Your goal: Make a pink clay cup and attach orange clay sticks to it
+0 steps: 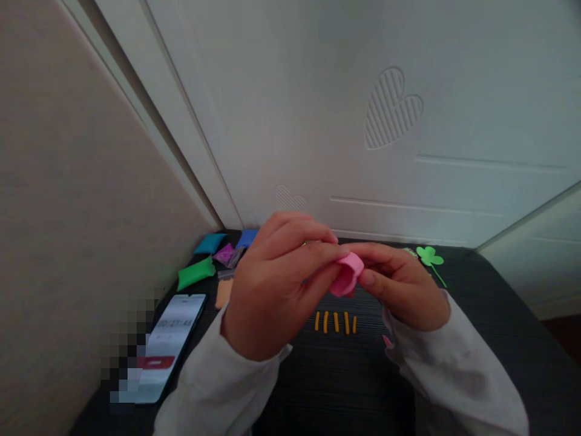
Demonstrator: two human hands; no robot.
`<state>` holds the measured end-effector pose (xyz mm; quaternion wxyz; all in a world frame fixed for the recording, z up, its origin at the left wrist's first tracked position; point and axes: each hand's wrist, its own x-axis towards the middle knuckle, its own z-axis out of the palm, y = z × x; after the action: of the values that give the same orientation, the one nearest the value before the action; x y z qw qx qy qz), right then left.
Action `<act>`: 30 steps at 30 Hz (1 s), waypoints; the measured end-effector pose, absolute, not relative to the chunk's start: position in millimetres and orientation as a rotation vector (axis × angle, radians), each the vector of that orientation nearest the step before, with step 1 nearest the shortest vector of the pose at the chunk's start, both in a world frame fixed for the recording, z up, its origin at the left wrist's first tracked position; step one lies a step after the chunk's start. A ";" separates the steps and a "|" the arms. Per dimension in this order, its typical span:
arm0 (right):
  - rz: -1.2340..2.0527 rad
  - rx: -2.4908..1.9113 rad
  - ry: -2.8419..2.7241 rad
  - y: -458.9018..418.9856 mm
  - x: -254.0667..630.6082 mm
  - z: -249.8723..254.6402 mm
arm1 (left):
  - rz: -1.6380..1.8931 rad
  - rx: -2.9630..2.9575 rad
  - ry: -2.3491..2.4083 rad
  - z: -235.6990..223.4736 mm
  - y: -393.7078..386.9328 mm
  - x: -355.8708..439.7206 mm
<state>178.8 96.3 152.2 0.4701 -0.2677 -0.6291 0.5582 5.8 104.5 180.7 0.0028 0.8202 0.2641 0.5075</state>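
Both hands meet above the middle of the table around a piece of pink modelling clay (347, 275), which is shaped like a small hollow cup or ring. My left hand (284, 281) pinches its left side between thumb and fingers. From the other side, my right hand (399, 281) grips its right edge with thumb and forefinger. On the table just below lie several short yellow-brown clay sticks (336, 322) in a row. A small pink piece (387, 341) shows partly beside the right sleeve.
A phone (170, 345) showing a timer lies at the left. Behind it are a green packet (196, 274), a teal packet (209, 243), a purple packet (224, 254), a blue packet (247, 237) and an orange packet (224, 293). A green clover shape (430, 257) lies back right, before a white panel (318, 121).
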 end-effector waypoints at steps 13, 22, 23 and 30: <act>1.393 -0.678 -1.511 95.1 179.2 147.4 | 1.582 2.578 0.865 180.5 100.0 6.3; 1.394 -0.633 -1.499 94.2 180.7 149.0 | 1.458 2.429 0.951 180.8 98.0 9.2; 1.376 -0.637 -1.486 93.7 181.0 149.9 | 1.420 2.355 0.973 180.7 98.3 9.7; 1.053 -0.757 -1.513 89.3 179.9 155.5 | 1.138 1.767 0.936 178.6 107.2 5.8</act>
<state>179.9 89.3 155.5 0.5435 -0.3188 -0.6373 0.4437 5.8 107.2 178.6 0.4080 0.7012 0.3715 0.4515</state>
